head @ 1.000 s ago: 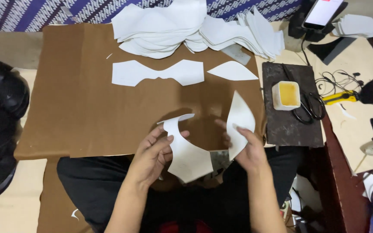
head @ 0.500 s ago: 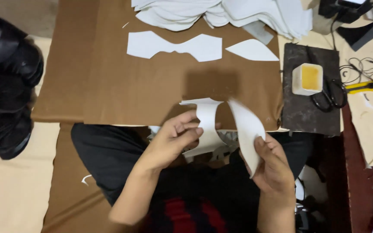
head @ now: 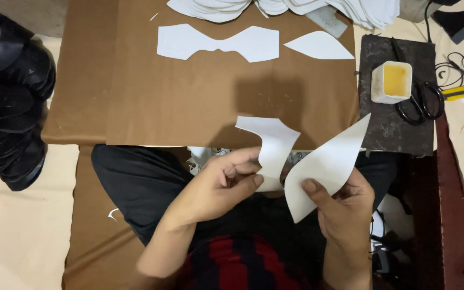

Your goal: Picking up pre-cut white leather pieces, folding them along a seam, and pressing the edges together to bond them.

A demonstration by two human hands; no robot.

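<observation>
Where cutouts (head: 218,42) lie, brown cardboard (head: 189,96)

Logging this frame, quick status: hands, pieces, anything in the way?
Left hand pinches waisted white cut piece. Right hand grips pointed white cut piece. Pieces meet edge to edge above the lap. Nothing between them.

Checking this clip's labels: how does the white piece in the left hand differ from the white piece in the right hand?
The left hand pinches a waisted piece with curved notches and a wider top; the right hand holds a pointed piece, a plain tapering leaf shape. The waisted piece stands roughly upright, while the pointed piece slants up to the right, its tip near the dark slab. Both are flat white cut-outs, held above the lap.
</observation>
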